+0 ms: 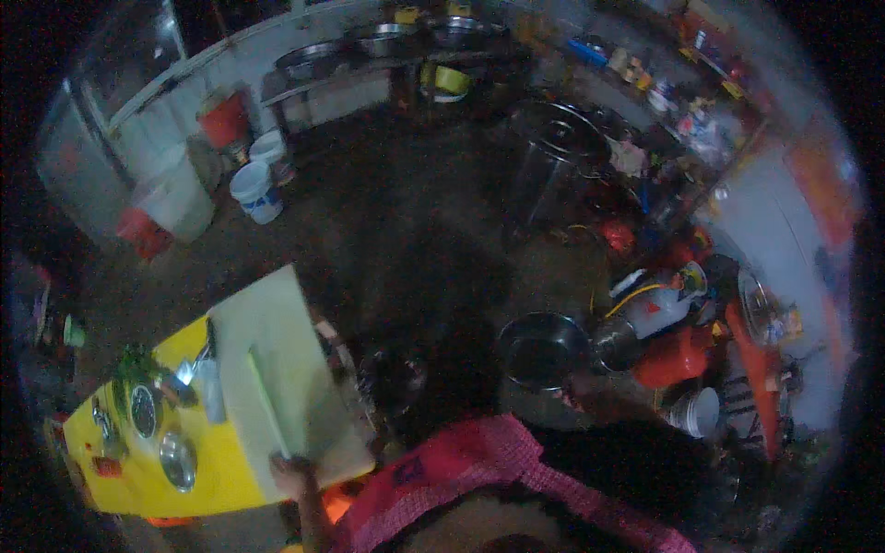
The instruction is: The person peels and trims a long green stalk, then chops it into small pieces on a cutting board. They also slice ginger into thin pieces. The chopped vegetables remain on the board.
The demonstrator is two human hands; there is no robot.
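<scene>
My left hand [294, 473] is at the near edge of a pale board [276, 311] and grips the near end of a long, thin pale green object [265, 397]. Blur hides exactly what this object is. The board lies over the right part of a yellow table [235, 473]. At the near rim of a round dark metal pot [546, 352], my right hand [568, 399] shows dimly. Shadow hides whether its fingers are closed on the rim.
On the yellow table are a metal bowl [178, 461], a round dish [145, 411] and leafy greens [135, 366]. White buckets [256, 190] stand beyond it. A large lidded metal pot [553, 159] stands further back. A red-orange container [674, 359] lies to the right.
</scene>
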